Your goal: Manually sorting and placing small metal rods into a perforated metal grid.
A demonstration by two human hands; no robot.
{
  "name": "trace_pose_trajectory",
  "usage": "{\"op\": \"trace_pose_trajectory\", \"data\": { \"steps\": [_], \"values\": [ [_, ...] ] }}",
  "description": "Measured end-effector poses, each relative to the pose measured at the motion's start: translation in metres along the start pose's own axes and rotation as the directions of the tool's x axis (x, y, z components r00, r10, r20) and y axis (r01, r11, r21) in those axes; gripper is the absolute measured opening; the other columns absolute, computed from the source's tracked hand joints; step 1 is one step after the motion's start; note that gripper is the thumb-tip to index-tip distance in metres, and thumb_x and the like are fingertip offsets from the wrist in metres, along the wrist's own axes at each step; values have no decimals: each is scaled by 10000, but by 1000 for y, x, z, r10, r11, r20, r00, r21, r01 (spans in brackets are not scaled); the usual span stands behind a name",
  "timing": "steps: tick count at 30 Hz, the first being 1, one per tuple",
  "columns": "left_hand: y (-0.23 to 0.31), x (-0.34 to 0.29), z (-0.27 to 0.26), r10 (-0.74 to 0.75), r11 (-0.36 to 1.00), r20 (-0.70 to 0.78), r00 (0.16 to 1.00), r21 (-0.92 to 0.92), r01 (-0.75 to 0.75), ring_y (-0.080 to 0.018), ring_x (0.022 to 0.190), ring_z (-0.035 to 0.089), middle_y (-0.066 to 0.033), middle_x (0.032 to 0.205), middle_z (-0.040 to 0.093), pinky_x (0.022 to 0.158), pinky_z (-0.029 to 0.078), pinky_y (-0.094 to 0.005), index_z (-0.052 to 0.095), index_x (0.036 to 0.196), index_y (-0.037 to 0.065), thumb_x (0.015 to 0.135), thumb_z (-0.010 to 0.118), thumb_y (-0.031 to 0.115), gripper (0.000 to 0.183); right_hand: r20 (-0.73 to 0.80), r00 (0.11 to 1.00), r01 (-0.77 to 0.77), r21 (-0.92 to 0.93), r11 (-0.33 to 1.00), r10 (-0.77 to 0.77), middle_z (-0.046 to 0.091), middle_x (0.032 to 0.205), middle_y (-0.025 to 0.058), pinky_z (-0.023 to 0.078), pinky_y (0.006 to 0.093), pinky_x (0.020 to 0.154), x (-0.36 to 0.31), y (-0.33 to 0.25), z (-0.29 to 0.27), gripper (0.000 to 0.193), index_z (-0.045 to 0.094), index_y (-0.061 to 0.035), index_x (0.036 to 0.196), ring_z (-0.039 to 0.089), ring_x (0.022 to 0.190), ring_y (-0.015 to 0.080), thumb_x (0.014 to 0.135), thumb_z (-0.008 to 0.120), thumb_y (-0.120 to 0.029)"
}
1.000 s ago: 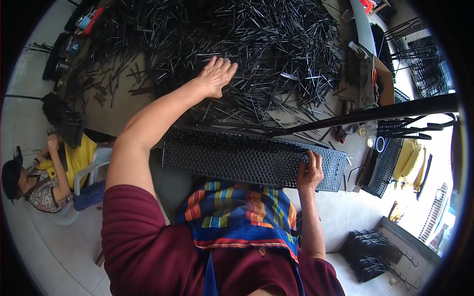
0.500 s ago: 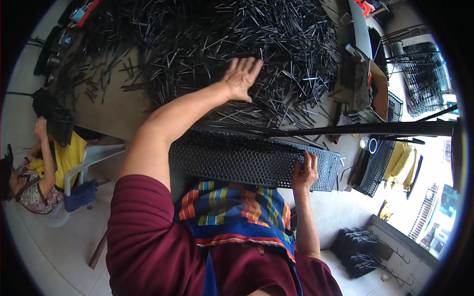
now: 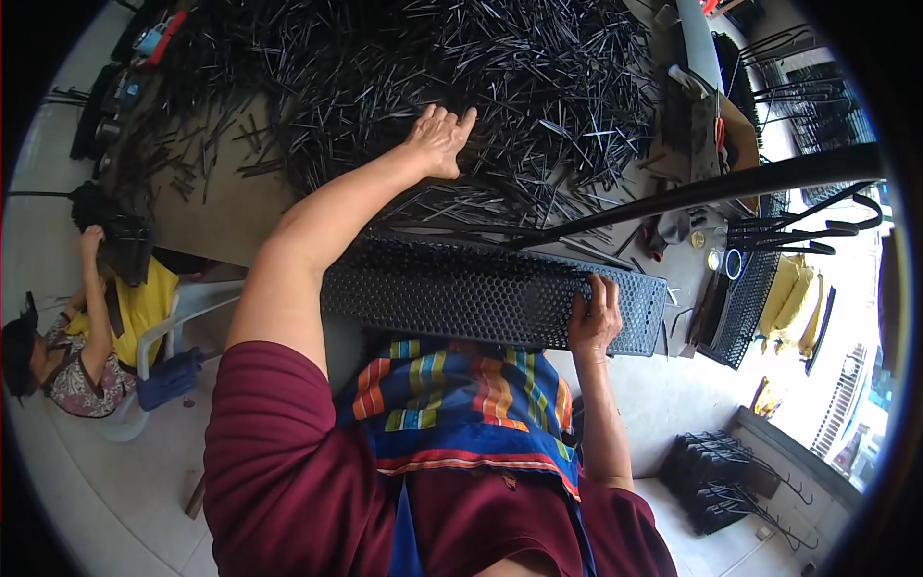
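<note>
A long black perforated plastic basket (image 3: 442, 298) lies in front of me, along the near edge of the work table. My right hand (image 3: 596, 317) grips its near side towards the right end, fingers over the rim. Beyond the basket, a large heap of thin black strips (image 3: 365, 77) covers much of the table. My left hand (image 3: 440, 142) is at the near part of this heap, its index finger stretched out and the other fingers bent down to the strips. The fingertips are partly hidden, and I see nothing held.
A black bar (image 3: 692, 200) slants over the basket's far side toward the right. More black hooks (image 3: 784, 231) hang there. At left, a person (image 3: 87, 356) in a yellow apron sits on a white chair (image 3: 159, 337). Black hooked racks (image 3: 721, 481) lie on the floor at lower right.
My left hand has moved slightly left and its spread fingers have bent down. The black bar's right end stands higher in the view. My right hand still grips the basket.
</note>
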State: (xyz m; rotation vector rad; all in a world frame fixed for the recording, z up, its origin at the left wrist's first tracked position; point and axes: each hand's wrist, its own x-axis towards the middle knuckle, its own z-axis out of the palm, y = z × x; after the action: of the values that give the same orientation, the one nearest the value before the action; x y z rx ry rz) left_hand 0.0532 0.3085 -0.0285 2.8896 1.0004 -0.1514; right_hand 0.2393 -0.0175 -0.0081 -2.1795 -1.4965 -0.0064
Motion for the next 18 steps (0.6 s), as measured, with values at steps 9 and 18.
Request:
{"op": "trace_pose_trajectory", "data": {
  "steps": [9,18],
  "values": [
    [23,-17,7,34,997,74,997,-78,-29,-373,1048,551,-270,1143,540,986,373,-452,210,1403,-75,634,678,99,917,-6,1000,-12,16,1000,12,580,1051,123,500,385,700,1,-3,-3,306,579,-56,1092,613,867,335,788,604,-79],
    [33,1,-5,-100,977,142,985,-171,124,-374,949,619,-243,990,631,905,418,-449,292,1362,-60,628,631,75,820,-13,1000,7,2,1000,-7,577,1057,123,498,387,705,2,-2,-1,309,573,-57,1094,609,878,336,788,607,-84]
  ]
}}
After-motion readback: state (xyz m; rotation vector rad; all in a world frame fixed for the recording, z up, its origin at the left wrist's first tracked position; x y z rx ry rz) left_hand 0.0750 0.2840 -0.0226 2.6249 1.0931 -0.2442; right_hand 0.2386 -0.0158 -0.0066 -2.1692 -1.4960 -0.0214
